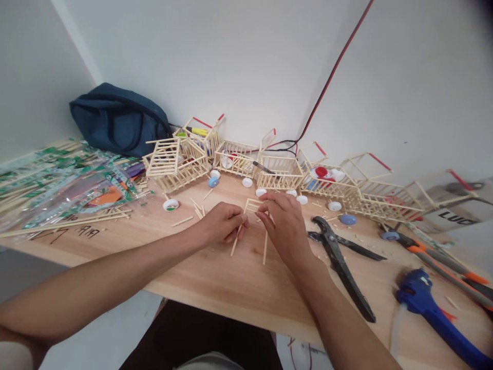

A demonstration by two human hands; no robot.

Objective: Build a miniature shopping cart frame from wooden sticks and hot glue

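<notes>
A small frame of thin wooden sticks lies on the table in front of me, two long sides joined by short crossbars at the far end. My left hand is closed, its thumb and fingers pinching the frame's left side. From the right, my right hand pinches near the crossbars; its fingertips partly hide what they hold. Short cut sticks lie left of the frame. Just behind my hands stand several little stick-built carts with red handles and bottle-cap wheels.
Black pliers lie open to the right, near a blue glue gun and orange-handled pliers. Plastic-wrapped sticks cover the left side. A dark blue bag rests against the wall. A red-black cable hangs behind.
</notes>
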